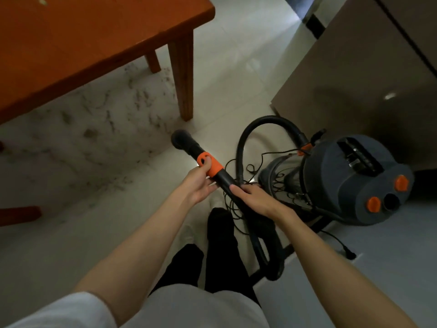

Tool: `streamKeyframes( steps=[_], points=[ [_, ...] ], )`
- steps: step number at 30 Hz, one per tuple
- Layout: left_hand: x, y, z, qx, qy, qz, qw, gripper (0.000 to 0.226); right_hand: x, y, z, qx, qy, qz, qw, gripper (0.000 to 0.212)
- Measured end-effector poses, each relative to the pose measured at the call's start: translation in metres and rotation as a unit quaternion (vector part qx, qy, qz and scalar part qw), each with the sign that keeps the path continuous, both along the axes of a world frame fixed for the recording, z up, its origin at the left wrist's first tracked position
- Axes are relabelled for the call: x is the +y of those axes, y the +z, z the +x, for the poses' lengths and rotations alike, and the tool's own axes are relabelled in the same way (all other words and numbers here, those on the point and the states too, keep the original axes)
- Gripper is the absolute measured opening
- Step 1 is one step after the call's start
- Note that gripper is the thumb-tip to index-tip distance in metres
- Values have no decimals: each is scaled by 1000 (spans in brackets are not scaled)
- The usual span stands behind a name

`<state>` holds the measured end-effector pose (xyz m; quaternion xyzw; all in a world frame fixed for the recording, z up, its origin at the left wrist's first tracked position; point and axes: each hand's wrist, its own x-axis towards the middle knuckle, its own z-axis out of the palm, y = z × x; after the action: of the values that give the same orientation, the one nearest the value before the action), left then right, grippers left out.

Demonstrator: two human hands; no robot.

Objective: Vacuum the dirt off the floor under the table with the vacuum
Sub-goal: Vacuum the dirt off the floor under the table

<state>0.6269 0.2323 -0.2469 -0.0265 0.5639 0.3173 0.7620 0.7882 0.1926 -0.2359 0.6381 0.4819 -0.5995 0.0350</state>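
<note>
Head view, looking down: the left hand point(199, 179) grips the orange plastic collar point(209, 165) on the black vacuum wand point(189, 145), thumb on top of the collar and fingers curled underneath. The right hand point(256, 197) lies over the black tube just behind the collar, fingers laid across it and partly wrapped; how tight that hold is I cannot tell, since the fingertips are hidden on the far side. The wand's round open nozzle end points up-left toward the table, raised off the floor, near the front leg. The grey drum-shaped canister vacuum with orange knobs point(354, 178) sits on the floor to the right, just beside a tall beige cabinet point(354, 67). The black ribbed hose point(248, 133) loops up from the canister's top and curves back down toward the hands. A thin black power cord point(238, 166) lies tangled on the tiles between wand and canister. The orange-brown wooden table point(82, 36) fills the upper left, with two legs visible. Grey scattered dirt point(99, 129) is spread on the pale tiled floor point(236, 55) under and in front of the table, well apart from the nozzle opening. Bottom of frame: black trouser legs and a pale shirt hem.
</note>
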Motion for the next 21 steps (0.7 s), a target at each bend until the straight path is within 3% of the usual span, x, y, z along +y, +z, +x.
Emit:
streamKeyframes(
  steps=[4, 7, 12, 21],
  points=[
    [43, -24, 5, 30, -17, 50, 998, 26, 41, -27, -10, 94, -43, -40, 994, 39],
    [75, -61, 12, 36, -8, 53, 998, 30, 79, -62, -14, 126, -142, -9, 982, 35],
    [118, -135, 16, 58, 26, 53, 997, 39, 130, -144, -18, -8, -72, 124, 990, 40],
    [175, -318, -18, 86, 11, 52, 995, 45, 194, -317, -54, -67, 9, 177, 982, 40]
  ],
)
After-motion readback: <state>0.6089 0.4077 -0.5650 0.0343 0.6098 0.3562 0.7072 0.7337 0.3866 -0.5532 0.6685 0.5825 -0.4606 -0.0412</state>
